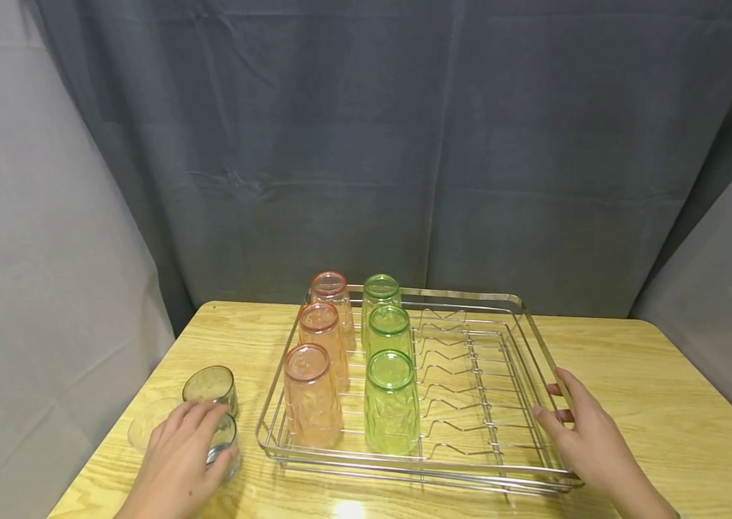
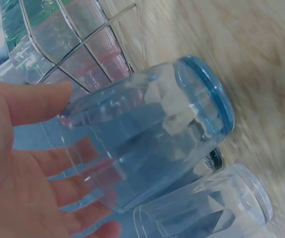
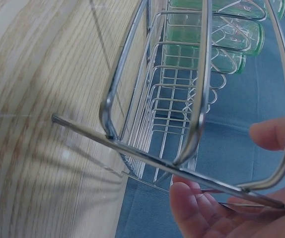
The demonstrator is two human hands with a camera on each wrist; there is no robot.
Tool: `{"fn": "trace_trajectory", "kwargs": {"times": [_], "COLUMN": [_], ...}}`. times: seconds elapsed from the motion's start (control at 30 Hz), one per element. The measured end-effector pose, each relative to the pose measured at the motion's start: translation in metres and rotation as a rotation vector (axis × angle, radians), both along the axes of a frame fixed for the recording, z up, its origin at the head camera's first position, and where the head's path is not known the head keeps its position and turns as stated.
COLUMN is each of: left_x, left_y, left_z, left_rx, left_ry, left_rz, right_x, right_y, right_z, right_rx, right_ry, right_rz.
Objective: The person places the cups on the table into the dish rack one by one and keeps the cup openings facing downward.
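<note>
On the table at the left, a blue-tinted glass [image 2: 147, 129] stands with its thick base down, and my left hand [image 1: 180, 454] curls round its upper part. In the left wrist view the thumb lies at one side of the rim, with fingertips visible through the glass. Beside it are a brownish glass [image 1: 213, 386] and a clear glass [image 2: 207, 203]. My right hand [image 1: 589, 432] holds the right side rail of a wire drying rack [image 1: 469, 468]. Its thumb is inside the rail and its fingers reach round from outside.
Upside down in the rack's left half stand two rows of tumblers, orange-pink glasses [image 1: 314, 404] and green glasses [image 1: 391, 411]. Bent wire dividers [image 1: 456, 404] line the right half. A dark grey curtain [image 1: 353, 144] hangs behind the wooden table [image 1: 638, 382].
</note>
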State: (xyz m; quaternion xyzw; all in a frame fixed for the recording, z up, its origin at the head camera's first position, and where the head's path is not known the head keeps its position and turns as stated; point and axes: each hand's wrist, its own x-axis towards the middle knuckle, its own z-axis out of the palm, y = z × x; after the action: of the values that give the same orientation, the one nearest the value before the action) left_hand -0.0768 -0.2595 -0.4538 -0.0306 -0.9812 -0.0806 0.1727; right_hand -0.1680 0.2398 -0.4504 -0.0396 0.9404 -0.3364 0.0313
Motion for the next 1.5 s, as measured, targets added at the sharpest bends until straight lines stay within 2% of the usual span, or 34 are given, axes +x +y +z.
{"fn": "trace_trajectory", "kwargs": {"times": [0.13,0.3,0.37,0.57,0.77,0.87,1.03,1.27,1.5], "left_x": [0.0,-0.003,-0.003,-0.002,-0.004,-0.004,-0.002,0.006,0.016], "left_y": [0.001,0.003,0.004,0.008,0.009,0.007,0.005,0.005,0.011], "left_z": [-0.002,-0.006,-0.007,-0.003,0.0,-0.001,0.0,0.016,0.031], "left_rx": [0.0,-0.029,-0.029,0.014,0.014,-0.008,-0.027,0.045,0.076], "left_ry": [0.018,0.122,0.128,-0.006,-0.225,-0.261,-0.23,-0.213,-0.042], "left_rz": [-0.028,-0.12,-0.141,-0.129,-0.083,-0.074,-0.075,-0.023,-0.015], "right_x": [0.001,0.001,0.0,0.0,0.0,-0.001,0.0,0.002,-0.001], "right_y": [0.0,0.001,0.002,0.002,0.0,-0.001,-0.002,-0.001,0.0], "right_z": [0.0,-0.001,-0.001,-0.001,-0.002,-0.003,-0.003,-0.002,-0.001], "right_rx": [-0.003,-0.007,-0.008,-0.011,-0.02,-0.02,-0.02,-0.022,-0.018], "right_ry": [0.005,0.007,0.004,0.002,0.008,0.013,0.009,-0.011,-0.018], "right_rz": [-0.006,-0.009,-0.006,-0.003,0.006,0.012,0.009,0.001,-0.007]}}
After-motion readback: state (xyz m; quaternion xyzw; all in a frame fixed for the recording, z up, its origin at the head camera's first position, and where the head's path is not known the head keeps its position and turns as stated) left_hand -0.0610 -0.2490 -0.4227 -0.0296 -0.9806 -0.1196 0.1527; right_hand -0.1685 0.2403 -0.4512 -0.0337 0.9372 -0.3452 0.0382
